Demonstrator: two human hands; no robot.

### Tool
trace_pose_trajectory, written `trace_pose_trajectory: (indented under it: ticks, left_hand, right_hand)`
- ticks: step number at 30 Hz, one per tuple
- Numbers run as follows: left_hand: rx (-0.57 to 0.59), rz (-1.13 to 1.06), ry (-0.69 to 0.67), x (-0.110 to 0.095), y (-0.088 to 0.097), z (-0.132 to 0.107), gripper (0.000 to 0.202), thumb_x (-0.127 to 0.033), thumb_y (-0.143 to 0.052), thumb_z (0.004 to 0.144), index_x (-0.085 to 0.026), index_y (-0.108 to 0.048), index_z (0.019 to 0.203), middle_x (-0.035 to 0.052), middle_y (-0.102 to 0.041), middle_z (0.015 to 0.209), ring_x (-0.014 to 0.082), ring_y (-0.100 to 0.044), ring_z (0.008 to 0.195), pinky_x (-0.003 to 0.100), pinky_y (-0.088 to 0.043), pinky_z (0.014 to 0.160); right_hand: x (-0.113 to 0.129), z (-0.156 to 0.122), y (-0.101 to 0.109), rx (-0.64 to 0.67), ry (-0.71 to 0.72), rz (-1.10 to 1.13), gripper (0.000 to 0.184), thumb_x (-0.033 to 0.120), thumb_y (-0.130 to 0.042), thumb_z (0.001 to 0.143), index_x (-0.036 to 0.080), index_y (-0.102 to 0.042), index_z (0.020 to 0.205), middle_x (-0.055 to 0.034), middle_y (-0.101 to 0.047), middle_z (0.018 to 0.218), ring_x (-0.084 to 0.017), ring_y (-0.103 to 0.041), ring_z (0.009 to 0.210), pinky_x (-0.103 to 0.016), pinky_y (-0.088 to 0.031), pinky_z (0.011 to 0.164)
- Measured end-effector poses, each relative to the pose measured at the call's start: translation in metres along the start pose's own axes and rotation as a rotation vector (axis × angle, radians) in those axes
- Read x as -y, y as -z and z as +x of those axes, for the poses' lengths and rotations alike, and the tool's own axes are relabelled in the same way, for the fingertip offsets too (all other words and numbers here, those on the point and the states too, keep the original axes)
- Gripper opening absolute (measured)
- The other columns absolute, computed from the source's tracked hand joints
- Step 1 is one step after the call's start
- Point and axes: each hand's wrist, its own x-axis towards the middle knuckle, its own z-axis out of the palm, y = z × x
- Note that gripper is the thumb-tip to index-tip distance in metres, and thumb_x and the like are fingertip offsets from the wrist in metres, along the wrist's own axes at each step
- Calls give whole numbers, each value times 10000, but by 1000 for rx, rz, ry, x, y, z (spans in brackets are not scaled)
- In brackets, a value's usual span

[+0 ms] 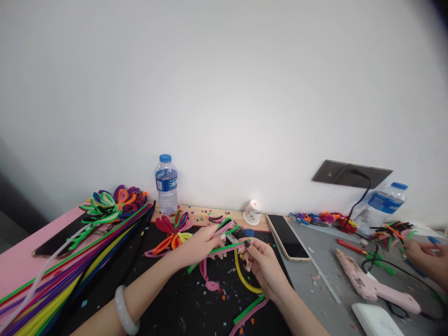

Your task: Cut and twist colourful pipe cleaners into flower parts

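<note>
My left hand (pixel 203 243) is closed around a bundle of green and pink pipe cleaners (pixel 227 248), whose ends stick out past the fingers. Facing it, my right hand (pixel 258 261) pinches the other end of the strands between thumb and fingertips. Between and just behind the hands is a metal tool (pixel 232 238) with a dark part, largely covered. A yellow curved strip (pixel 245 280) passes beside my right hand. Below my left hand lies a pink pipe-cleaner piece (pixel 212 285). More green and pink lengths (pixel 250 311) rest under my right wrist.
A pipe-cleaner flower (pixel 174 235), a water bottle (pixel 167 184) and a paper cup (pixel 252 212) stand along the wall. Long pipe cleaners (pixel 94 261) fill the left. On the right are a phone (pixel 287 237), a pink glue gun (pixel 376 284) with cord, and another person's hand (pixel 425 256).
</note>
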Motion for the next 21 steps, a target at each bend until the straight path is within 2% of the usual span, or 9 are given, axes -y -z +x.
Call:
trace_pose_trajectory:
  ticks: [2,6,8,10,12,14,16,18,21]
  left_hand:
    - [-61,99,-61,-3,10,-1,280,-397,-421,827,-192,-541,974,18,-589,762,167,-559,722,238,-423,637]
    - [-46,226,27,-11,38,-9,294,-391,-374,836,-186,-551,951,1,-568,692,135,-500,552,213,-377,519]
    - [-69,311,24,-15,53,-17,284,-356,-427,811,-215,-552,1023,15,-610,843,150,-534,651,206,-376,550]
    - [-34,369,12,-18,65,-25,255,-302,-515,745,-219,-585,976,24,-624,958,192,-558,822,207,-394,632]
    - [72,410,104,-21,73,-33,174,-274,-540,702,-208,-608,848,25,-654,862,213,-586,813,218,-412,630]
    - [204,437,277,-24,76,-40,108,-261,-499,705,-190,-575,736,34,-661,702,209,-617,663,238,-428,557]
    - [315,450,415,-25,77,-44,73,-239,-476,695,-182,-521,688,39,-658,629,202,-624,586,247,-437,514]
    - [361,454,500,-25,77,-46,47,-225,-471,676,-181,-482,689,44,-666,628,198,-633,572,243,-440,492]
    - [345,478,553,-21,79,-45,86,-222,-469,651,-175,-482,722,64,-681,717,203,-646,579,238,-437,459]
  right_hand:
    - [1,1,1,-3,20,25,184,315,-631,742,161,-627,842,-13,-575,687,-72,-424,478,-174,-356,416]
    - [2,1,4,-39,80,73,143,288,-629,749,163,-620,818,-11,-552,692,-72,-412,501,-168,-357,416]
    - [2,1,4,-67,94,83,129,280,-635,745,162,-609,792,-5,-546,682,-70,-400,493,-169,-354,411]
    - [2,0,4,-80,94,86,128,280,-637,744,161,-599,774,-1,-543,678,-68,-397,490,-169,-354,410]
    - [2,1,4,-82,91,85,136,283,-640,742,156,-591,746,-3,-543,681,-68,-401,497,-167,-353,409]
    - [2,1,4,-81,85,82,146,283,-644,740,150,-586,728,-7,-545,684,-67,-402,500,-165,-352,407]
    - [2,2,5,-80,85,78,144,278,-644,743,147,-585,730,-7,-545,680,-66,-398,498,-165,-351,404]
    - [2,3,5,-73,92,72,137,272,-636,753,146,-584,733,-7,-547,680,-65,-394,496,-164,-349,401]
    - [1,3,6,-70,92,69,128,263,-631,759,146,-587,734,-8,-552,684,-65,-394,495,-163,-350,400]
